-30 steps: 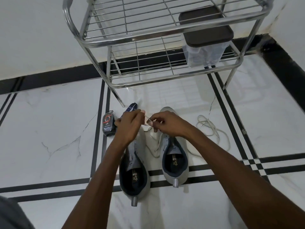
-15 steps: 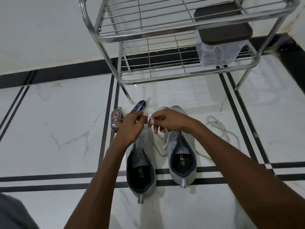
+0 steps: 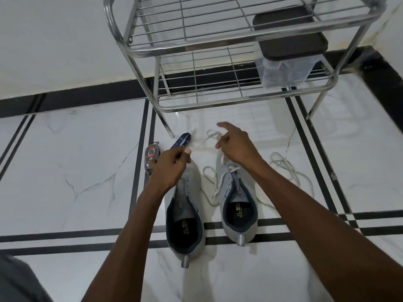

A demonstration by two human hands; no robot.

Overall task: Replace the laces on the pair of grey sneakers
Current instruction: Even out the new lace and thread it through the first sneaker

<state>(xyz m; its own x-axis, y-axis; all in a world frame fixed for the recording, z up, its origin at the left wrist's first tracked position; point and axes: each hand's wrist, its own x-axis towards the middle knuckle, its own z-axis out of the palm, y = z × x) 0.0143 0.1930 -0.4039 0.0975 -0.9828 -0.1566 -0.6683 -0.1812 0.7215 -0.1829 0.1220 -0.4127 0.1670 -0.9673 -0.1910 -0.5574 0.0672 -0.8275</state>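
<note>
Two grey sneakers stand side by side on the white floor, heels toward me. The left sneaker (image 3: 185, 216) has bare eyelets. The right sneaker (image 3: 237, 208) has a white lace (image 3: 212, 179) threaded near its toe, its ends trailing between the shoes. My left hand (image 3: 169, 165) pinches one end of a thin pale strand above the left shoe's toe. My right hand (image 3: 234, 144) holds the strand's other end, a small loop (image 3: 212, 134) by its fingers and the index finger pointing away. The strand runs taut between both hands.
Another loose white lace (image 3: 287, 171) lies coiled on the floor right of the shoes. A dark shoe-polish container (image 3: 151, 156) and a blue tube (image 3: 181, 140) lie left of the toes. A steel wire rack (image 3: 218, 49) stands just behind, holding a lidded clear box (image 3: 285, 51).
My hands have drawn apart, the right one lifting away toward the rack and stretching the strand between them. The view has shifted slightly.
</note>
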